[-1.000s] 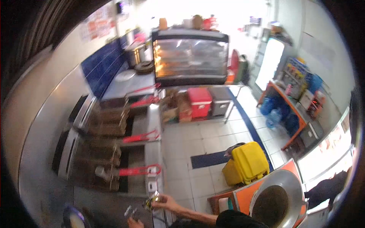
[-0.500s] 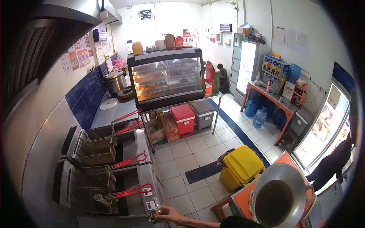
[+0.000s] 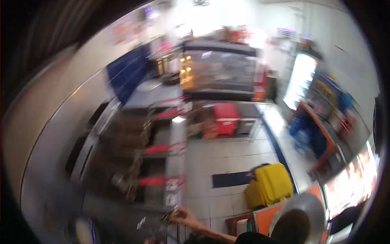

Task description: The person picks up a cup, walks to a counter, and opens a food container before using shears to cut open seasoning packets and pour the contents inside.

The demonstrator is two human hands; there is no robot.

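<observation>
The view is smeared by motion. My right hand reaches in from the lower right, its fingers closed around a small, crumpled shiny bundle. The bundle's kind is too blurred to make out. It is held over the front corner of the deep fryer, near the white control panels. Red-handled fryer baskets sit in the fryer to the left. Below the hand are blurred shiny pieces on a dark surface. My left hand is out of view.
A yellow bin and a large metal wok on an orange-topped table stand to the right. Ahead are a heated display case, a red cool box and a grey one. A dark-sleeved arm shows at far right.
The camera has swung left and down, so the room shifts right and blurs. My right hand stays closed on the shiny bundle by the fryer corner. The blurred pieces below have come into view.
</observation>
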